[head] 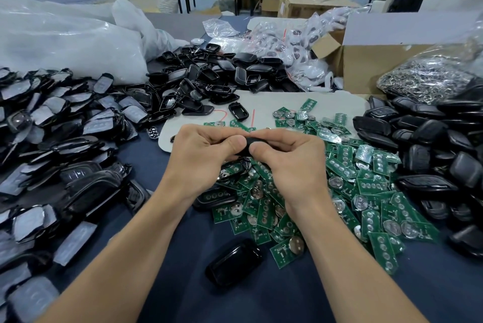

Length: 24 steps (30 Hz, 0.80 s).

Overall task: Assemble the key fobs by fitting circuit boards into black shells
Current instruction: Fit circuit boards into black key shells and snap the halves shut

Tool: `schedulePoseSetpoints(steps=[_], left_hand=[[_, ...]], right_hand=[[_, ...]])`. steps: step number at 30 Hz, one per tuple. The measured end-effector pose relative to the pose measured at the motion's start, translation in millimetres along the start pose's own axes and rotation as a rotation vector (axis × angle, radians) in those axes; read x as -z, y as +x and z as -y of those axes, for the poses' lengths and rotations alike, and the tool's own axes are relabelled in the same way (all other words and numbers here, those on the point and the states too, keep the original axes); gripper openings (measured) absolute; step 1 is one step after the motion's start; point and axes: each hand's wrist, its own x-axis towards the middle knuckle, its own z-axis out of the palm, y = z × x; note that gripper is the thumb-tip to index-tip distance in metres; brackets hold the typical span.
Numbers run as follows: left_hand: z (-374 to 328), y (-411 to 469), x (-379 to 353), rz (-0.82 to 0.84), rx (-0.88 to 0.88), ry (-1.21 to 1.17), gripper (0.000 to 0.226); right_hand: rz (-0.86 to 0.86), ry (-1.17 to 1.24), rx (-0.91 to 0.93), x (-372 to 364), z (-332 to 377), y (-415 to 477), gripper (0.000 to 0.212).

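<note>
While both hands meet at the centre of the view, the left hand (201, 155) and the right hand (290, 158) sit close together, fingers and thumbs curled round a single black shell (252, 143) held between them above the desk (167, 244). Only a narrow strip of that shell shows between the thumbs; whether a board sits inside it cannot be told. Beneath the hands and spreading to the right lies a loose heap of green circuit boards (366, 192), many bearing a round silver disc. One glossy shell half (234, 262) lies alone on the dark desk cloth near the left forearm, just beside the heap's near edge. A large pile of film-covered shell parts (52, 139) fills the left side. A pile of open black frames (209, 74) lies at the far centre, and one further shell (237, 111) rests on a pale sheet (274, 103) beyond the hands. Closed black housings (431, 139) are stacked at the right, with a clear bag of metal rings (431, 77) behind them, beside a cardboard box (379, 56).
</note>
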Motion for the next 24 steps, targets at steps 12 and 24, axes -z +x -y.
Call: schedulePoseSetpoints(steps=[12,24], left_hand=[[-0.2,-1.4,-2.9,-0.056,-0.002,0.016,0.037],[1.6,-0.5,-7.9,-0.115,-0.062,0.029,0.021]], right_hand=[[-0.01,0.056,-0.041,-0.3,-3.6,1.9,0.031],[0.003,-0.086,-0.021,1.0,-3.3,2.2,0.022]])
